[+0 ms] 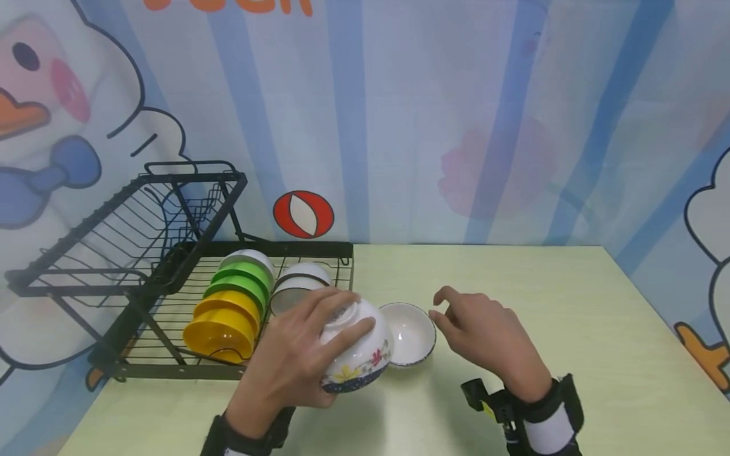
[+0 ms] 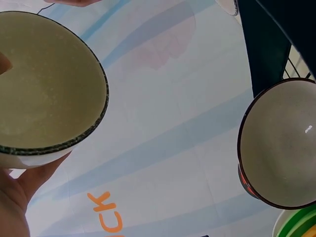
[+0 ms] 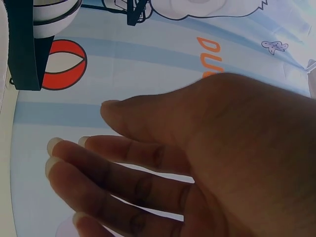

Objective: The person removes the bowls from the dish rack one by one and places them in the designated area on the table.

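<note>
My left hand (image 1: pixel 308 348) grips a white bowl (image 1: pixel 365 354) with a flower pattern and a dark blue rim band, tilted over on its side. In the left wrist view the bowl's pale inside (image 2: pixel 49 89) and speckled dark rim show, with a thumb below it. Just behind it on the table stands another white bowl (image 1: pixel 407 332) with a dark rim, upright, partly hidden by the held one. To that bowl's right my right hand (image 1: pixel 485 329) hovers with fingers loosely bent and nothing in them; the right wrist view shows its fingers (image 3: pixel 118 182) apart from the thumb.
A black wire dish rack (image 1: pixel 171 373) stands on the left of the table (image 1: pixel 513 278), its upper tier raised. Inside lean yellow bowls (image 1: pixel 222 329), green bowls (image 1: pixel 242 282) and white bowls (image 1: pixel 302 278) in rows. A printed cloth (image 1: pixel 399 126) hangs behind.
</note>
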The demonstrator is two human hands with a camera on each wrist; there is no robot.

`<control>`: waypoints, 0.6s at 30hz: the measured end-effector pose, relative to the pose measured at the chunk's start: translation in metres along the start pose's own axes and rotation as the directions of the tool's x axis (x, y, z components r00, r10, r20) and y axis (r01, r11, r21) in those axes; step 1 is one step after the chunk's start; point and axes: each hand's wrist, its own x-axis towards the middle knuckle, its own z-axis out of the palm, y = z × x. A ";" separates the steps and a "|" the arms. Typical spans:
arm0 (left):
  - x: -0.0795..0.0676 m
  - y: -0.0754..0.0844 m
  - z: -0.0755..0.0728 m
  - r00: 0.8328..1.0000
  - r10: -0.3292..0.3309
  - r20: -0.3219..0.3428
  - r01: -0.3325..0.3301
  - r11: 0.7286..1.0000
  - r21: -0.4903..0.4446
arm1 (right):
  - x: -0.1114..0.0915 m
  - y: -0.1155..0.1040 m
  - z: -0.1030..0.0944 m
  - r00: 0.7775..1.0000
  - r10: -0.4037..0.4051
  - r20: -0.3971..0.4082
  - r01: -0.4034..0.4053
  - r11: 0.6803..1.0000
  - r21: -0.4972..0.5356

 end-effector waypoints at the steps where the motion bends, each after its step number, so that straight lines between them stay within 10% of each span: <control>1: 0.000 0.000 0.000 1.000 0.001 -0.004 -0.001 1.000 -0.001 | 0.000 0.000 0.000 1.000 -0.002 0.001 0.002 1.000 0.000; 18: 0.007 0.004 0.010 0.998 0.029 -0.056 -0.030 0.999 -0.027 | 0.002 -0.008 0.005 0.999 -0.048 0.007 0.048 0.999 -0.003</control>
